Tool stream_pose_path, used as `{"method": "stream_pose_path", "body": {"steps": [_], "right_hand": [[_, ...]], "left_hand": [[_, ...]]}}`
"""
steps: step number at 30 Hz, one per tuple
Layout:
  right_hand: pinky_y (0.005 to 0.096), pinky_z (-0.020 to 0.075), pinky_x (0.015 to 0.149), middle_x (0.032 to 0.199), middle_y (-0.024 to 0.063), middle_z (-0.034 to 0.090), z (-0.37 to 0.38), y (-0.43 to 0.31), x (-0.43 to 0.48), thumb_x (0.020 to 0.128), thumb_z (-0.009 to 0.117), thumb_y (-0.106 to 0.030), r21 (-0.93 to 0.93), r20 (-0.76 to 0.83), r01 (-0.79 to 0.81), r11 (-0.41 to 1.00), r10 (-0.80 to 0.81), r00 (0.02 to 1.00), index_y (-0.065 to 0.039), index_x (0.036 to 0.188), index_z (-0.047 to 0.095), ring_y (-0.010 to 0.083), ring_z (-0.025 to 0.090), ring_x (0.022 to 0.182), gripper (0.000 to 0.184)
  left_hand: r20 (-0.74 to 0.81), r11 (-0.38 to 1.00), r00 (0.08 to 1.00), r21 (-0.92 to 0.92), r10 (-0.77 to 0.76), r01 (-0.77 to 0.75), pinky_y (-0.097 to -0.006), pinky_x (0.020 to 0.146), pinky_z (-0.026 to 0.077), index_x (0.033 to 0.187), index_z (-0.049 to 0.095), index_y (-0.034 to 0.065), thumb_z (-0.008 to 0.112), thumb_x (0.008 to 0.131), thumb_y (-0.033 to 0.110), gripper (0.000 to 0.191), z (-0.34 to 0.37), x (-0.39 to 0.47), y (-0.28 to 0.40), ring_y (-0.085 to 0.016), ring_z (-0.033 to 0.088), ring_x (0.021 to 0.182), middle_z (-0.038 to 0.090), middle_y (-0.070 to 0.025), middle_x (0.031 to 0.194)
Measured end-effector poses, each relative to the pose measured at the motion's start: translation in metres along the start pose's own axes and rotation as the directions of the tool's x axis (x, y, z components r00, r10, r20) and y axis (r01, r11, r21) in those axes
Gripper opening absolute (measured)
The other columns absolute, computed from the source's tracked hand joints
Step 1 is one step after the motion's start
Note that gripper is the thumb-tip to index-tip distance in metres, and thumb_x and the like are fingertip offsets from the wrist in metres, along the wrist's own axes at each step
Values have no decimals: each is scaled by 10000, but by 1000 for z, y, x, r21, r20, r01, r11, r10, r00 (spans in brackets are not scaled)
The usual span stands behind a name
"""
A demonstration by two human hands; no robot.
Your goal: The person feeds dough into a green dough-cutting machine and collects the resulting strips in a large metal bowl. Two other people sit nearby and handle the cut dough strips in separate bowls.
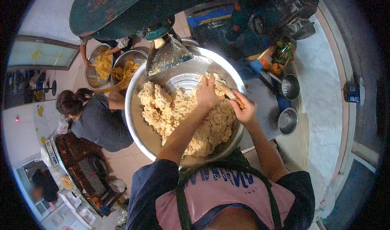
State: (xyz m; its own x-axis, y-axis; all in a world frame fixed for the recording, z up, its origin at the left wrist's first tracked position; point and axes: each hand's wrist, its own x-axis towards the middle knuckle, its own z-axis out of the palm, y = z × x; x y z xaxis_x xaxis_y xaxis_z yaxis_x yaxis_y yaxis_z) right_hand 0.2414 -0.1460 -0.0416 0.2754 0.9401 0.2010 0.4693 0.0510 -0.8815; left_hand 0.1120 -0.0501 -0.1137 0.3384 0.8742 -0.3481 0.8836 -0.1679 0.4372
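Note:
A large metal basin (137,132) stands before me, holding crumbly, lumpy pale dough (179,111). My left hand (208,92) is in the basin with its fingers spread, touching the dough near the far right part of the heap. Just to its right, my right hand (244,108) grips the end of a wooden stick or handle (228,92), which slants up and left towards the dough. Above the basin's far rim hangs a flour-dusted metal chute (167,56), part of a dark green machine (122,10).
A person in a dark shirt (100,120) is close at the left. Beyond, another person's hands reach into a metal bowl (91,73) of yellow strips, beside a second such bowl (117,65). Two small metal bowls (288,121) (290,87) lie at the right.

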Motion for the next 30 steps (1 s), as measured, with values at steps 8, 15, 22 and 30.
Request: {"method": "stream_pose_path", "body": {"steps": [8,15,22,30], "right_hand": [[366,504,531,731,147,646,7,-2,20,812,663,-246,-383,219,226,895,-149,964,-119,1144,600,285,640,597,361],[329,521,594,823,191,661,11,5,31,843,644,-249,-193,68,136,972,-125,990,-46,1138,596,247,679,704,361],[374,500,597,774,173,648,63,-105,107,833,613,-238,-264,287,310,913,-232,929,-42,1046,623,321,635,671,290],[499,499,630,762,209,642,157,-101,186,824,558,-115,-632,329,357,688,-179,927,-53,924,649,406,632,733,149]], "left_hand": [[-149,986,984,-143,-102,80,-421,804,496,1223,479,126,640,720,438,614,-9,13,7,-323,577,1003,531,-166,1161],[-230,985,970,-170,-73,34,-399,874,472,1280,447,106,771,618,352,777,-113,-50,-29,-346,557,1052,517,-211,1200],[-224,976,971,-213,-86,37,-410,857,478,1273,420,40,814,593,285,823,-132,-118,-90,-351,551,1031,498,-223,1187],[-305,881,933,-472,-190,25,-418,909,422,1251,396,-28,814,577,240,836,-147,-160,-90,-387,474,1095,476,-266,1192]]}}
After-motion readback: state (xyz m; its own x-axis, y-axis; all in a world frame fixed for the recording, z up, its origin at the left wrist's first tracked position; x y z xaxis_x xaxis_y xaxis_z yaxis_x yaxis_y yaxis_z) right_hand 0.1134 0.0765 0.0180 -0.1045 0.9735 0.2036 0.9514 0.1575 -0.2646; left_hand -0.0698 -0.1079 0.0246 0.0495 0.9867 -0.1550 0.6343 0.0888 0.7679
